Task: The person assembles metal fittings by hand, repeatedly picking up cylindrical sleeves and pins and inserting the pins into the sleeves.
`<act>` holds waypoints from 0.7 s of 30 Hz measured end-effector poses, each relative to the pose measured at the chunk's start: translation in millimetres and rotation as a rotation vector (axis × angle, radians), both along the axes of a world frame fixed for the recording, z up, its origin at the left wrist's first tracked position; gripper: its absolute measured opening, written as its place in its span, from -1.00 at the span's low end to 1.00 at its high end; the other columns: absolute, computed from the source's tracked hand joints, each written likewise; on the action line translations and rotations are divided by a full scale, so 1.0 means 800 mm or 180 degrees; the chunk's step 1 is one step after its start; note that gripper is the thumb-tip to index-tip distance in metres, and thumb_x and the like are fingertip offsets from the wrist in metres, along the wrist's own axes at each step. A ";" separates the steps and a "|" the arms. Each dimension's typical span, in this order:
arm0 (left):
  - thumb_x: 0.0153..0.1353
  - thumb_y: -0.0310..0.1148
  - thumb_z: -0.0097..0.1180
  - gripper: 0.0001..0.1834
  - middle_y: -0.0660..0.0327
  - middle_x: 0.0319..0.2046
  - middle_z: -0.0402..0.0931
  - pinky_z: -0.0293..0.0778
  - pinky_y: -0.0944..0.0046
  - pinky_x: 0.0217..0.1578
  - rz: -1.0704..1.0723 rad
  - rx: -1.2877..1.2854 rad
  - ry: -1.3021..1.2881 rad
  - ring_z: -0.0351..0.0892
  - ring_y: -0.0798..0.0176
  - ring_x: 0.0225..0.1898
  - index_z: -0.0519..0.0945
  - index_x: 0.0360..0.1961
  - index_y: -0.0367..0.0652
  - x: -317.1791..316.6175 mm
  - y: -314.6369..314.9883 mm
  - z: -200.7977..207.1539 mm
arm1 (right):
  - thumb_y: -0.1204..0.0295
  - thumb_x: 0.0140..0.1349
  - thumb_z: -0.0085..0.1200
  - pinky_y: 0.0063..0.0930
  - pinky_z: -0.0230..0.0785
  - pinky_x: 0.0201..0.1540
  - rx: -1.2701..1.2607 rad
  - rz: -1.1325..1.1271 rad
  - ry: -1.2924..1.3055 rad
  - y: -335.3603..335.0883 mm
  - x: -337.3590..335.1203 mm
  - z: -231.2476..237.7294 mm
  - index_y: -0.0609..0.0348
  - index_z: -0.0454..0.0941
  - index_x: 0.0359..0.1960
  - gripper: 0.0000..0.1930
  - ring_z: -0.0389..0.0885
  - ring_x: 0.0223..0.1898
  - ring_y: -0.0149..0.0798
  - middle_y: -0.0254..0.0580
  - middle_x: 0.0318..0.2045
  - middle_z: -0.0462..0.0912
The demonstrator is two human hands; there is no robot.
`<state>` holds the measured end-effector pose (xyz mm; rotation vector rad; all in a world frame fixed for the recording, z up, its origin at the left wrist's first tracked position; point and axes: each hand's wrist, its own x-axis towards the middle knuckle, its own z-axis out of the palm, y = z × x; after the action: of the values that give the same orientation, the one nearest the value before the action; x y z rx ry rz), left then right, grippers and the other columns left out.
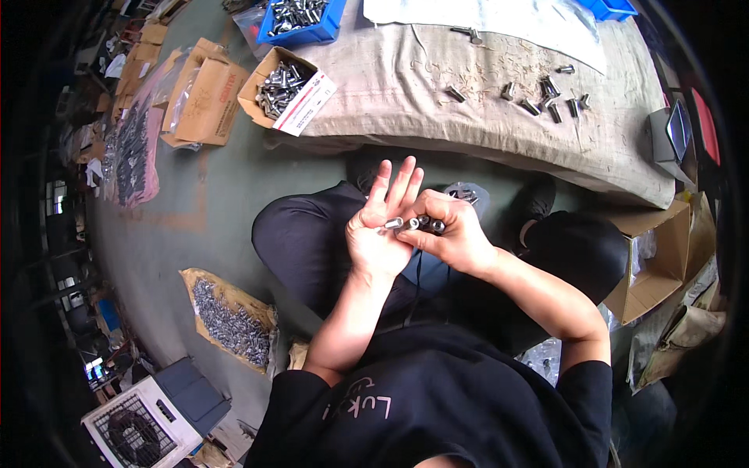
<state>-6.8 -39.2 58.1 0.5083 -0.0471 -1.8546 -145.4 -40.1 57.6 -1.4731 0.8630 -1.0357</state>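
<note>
My left hand [380,222] is held up over my lap with its fingers spread and the palm turned toward my right hand. My right hand [450,232] is closed around a few short silver bolts [412,225], whose ends press against the left palm. I sit on the floor in dark clothes with my knees apart. A small clear bag with metal parts [466,193] lies between my legs, just beyond the hands.
A burlap sheet [437,93] ahead carries several loose bolts [550,95]. An open cardboard box of bolts [282,84] and a blue bin [300,19] stand at its left. More boxes, a pile of screws on paper [230,320] and a fan heater [144,425] lie left.
</note>
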 end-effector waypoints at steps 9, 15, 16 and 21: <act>-0.10 -0.32 -0.15 -0.29 -0.05 0.25 0.04 -0.08 0.02 0.26 -0.0149 -0.0455 -0.0401 -0.03 0.00 0.29 0.16 0.21 -0.11 -0.020 0.004 -0.001 | 0.51 -0.05 0.24 -0.48 0.36 -0.31 -0.0491 -0.0250 0.0005 0.002 -0.002 0.001 0.19 0.56 -0.37 -0.82 0.52 -0.37 -0.30 -0.24 -0.41 0.57; 0.20 -0.21 -0.25 -0.53 -0.04 0.13 0.24 0.06 0.05 0.20 -0.0202 -0.0261 -0.0534 0.16 0.03 0.20 0.28 0.12 -0.16 -0.030 0.005 -0.010 | 0.51 -0.06 0.25 -0.47 0.37 -0.29 -0.0625 -0.0229 0.0221 0.001 -0.005 0.000 0.19 0.55 -0.38 -0.81 0.53 -0.36 -0.26 -0.21 -0.42 0.57; 0.24 -0.20 -0.28 -0.55 -0.04 0.11 0.27 0.09 0.05 0.19 -0.0239 -0.0207 -0.0705 0.19 0.03 0.18 0.30 0.10 -0.17 -0.031 0.005 -0.009 | 0.51 -0.06 0.25 -0.47 0.37 -0.29 -0.0543 -0.0218 0.0249 0.000 -0.005 0.000 0.19 0.56 -0.37 -0.81 0.53 -0.36 -0.25 -0.21 -0.42 0.57; 0.33 -0.08 -0.42 -0.50 -0.03 0.02 0.37 0.28 0.13 0.08 -0.0418 0.0468 -0.0610 0.37 0.10 0.04 0.35 0.05 -0.23 -0.032 0.005 -0.011 | 0.40 0.02 0.20 -0.52 0.36 -0.40 0.1466 -0.0179 -0.0426 -0.011 0.001 0.000 0.27 0.59 -0.40 -0.82 0.50 -0.53 -0.47 -0.23 -0.58 0.59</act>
<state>-32.5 -35.1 49.1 0.8013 -0.0745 -1.9408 -144.9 -48.8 57.3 -0.9873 0.9737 -0.8910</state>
